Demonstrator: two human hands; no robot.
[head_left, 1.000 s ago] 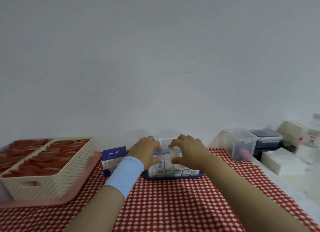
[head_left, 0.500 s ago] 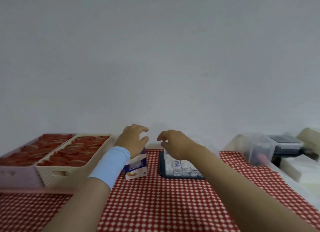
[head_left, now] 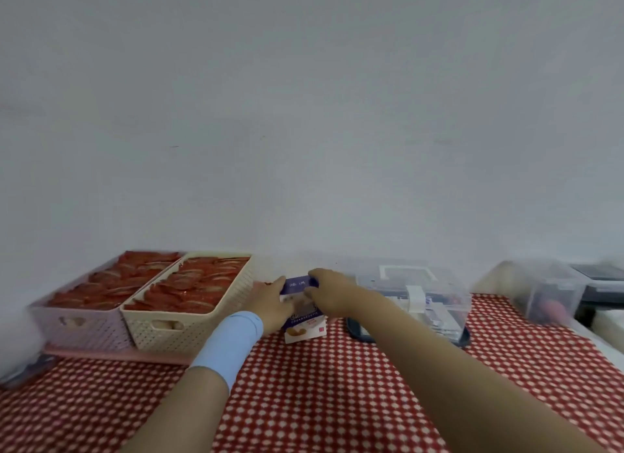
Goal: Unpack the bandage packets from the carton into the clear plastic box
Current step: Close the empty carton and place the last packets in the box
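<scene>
Ahead of you a plain pale grey wall (head_left: 304,114) fills most of the view, lit softly and evenly, and dims a little where it meets the table. The table wears a red-and-white checked cloth (head_left: 320,402) that runs toward you. On your left, a cream perforated basket (head_left: 189,324) and a paler basket (head_left: 84,331) stand side by side, touching, on a pink tray (head_left: 118,355); both are packed with red packets (head_left: 199,283). On your far right, a small clear lidded container (head_left: 547,293) sits against the wall, with a dark-lidded container (head_left: 601,277) just beyond it. That corner is blurred.
</scene>
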